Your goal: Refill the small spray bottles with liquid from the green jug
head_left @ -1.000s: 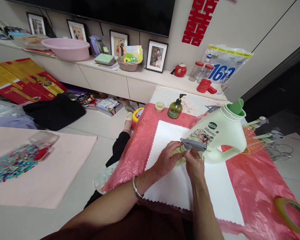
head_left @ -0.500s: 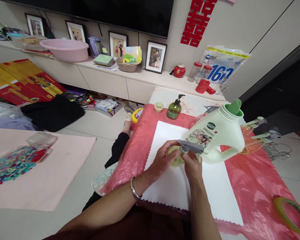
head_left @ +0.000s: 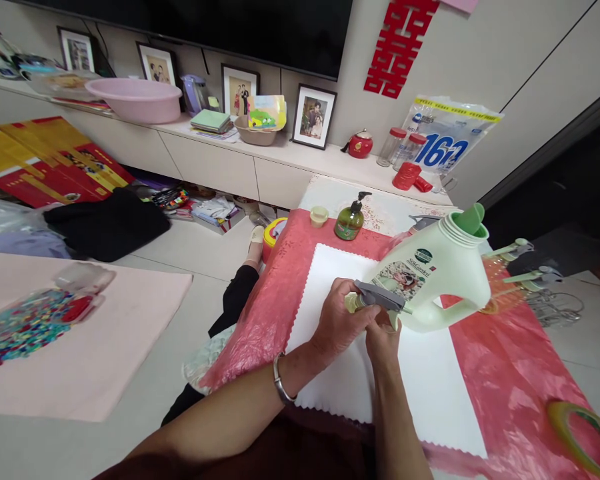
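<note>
Left hand (head_left: 337,323) closed over the neck of the spray bottle (head_left: 380,295)

At the lower right, a tape roll (head_left: 560,427) lay on the red-covered bench (head_left: 520,347), beside a white mat (head_left: 435,393). The spray bottle was in both hands over the mat, right of the frame's centre. Half a second earlier its round collar had shown between the thumbs; now the left thumb lay across that spot and hid it. The left hand gripped the neck just under the grey head, and the right hand (head_left: 383,337) was curled in against it, its fingertips hidden. The shift suggested that the work centred on the collar, though whether it was loose or tight could not be told. Beyond stood a pale green jug (head_left: 455,267), then a pump bottle (head_left: 350,221) and a small cup (head_left: 319,215) near the bench's far end
</note>
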`<action>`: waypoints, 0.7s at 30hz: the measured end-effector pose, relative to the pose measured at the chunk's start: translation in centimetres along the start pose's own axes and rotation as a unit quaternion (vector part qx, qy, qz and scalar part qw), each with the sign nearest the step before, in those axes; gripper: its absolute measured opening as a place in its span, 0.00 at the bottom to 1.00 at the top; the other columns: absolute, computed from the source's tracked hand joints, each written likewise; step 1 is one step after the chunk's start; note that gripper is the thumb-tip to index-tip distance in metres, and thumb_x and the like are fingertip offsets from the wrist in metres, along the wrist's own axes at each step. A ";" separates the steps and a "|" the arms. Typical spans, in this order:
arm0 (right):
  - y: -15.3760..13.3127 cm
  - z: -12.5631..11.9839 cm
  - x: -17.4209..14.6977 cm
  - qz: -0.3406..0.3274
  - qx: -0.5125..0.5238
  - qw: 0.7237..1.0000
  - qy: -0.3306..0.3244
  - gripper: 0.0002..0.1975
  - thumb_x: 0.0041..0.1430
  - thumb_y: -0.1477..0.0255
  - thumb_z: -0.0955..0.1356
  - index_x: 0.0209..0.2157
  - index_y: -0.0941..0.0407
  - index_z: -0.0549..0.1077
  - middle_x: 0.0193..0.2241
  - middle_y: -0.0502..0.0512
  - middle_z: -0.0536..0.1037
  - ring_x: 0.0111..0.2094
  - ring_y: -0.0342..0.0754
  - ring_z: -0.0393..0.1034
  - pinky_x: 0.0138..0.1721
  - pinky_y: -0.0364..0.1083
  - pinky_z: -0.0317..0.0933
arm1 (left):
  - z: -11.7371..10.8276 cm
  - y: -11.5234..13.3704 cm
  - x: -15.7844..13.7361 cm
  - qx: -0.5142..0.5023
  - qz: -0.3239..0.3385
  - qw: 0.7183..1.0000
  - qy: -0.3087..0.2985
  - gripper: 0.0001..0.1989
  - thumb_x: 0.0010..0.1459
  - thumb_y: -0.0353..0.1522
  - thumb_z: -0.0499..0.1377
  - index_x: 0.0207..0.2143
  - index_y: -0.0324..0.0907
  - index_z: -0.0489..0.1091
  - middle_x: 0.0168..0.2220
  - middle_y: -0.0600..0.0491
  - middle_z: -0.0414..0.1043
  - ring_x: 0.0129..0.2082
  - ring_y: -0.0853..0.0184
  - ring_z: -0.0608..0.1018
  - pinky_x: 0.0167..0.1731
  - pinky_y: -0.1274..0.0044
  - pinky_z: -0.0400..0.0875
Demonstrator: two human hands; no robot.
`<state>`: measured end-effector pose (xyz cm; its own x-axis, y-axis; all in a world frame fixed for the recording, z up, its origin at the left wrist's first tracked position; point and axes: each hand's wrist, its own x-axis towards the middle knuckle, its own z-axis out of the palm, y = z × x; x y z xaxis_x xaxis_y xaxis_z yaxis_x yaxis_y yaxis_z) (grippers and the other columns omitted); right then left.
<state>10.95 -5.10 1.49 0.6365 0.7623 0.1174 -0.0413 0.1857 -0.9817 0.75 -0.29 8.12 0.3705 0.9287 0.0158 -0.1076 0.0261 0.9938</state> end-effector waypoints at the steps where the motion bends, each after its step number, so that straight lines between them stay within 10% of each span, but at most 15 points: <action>1: 0.0 0.0 -0.1 -0.002 -0.008 1.000 -0.003 0.26 0.47 0.58 0.78 0.44 0.58 0.76 0.39 0.58 0.77 0.41 0.52 0.73 0.47 0.48 0.71 | -0.1 -0.1 0.0 0.000 0.003 1.000 -0.002 0.11 0.48 0.27 0.67 0.35 0.43 0.72 0.42 0.52 0.68 0.45 0.61 0.75 0.53 0.67 0.71; 21: 1.0 -1.0 -1.0 -0.129 -0.254 0.958 -0.037 0.29 0.51 0.48 0.76 0.40 0.59 0.72 0.35 0.58 0.73 0.38 0.55 0.71 0.46 0.54 0.70 | -2.4 -1.6 1.8 -0.047 0.053 0.990 -0.120 0.17 0.52 0.45 0.71 0.36 0.41 0.77 0.41 0.51 0.74 0.46 0.60 0.76 0.53 0.70 0.69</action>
<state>11.07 -6.34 0.22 0.5182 0.7764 0.3587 0.5027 0.0628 -0.8622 -0.65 2.19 6.33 0.5604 0.8133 0.1568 -0.2389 -0.0225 0.9708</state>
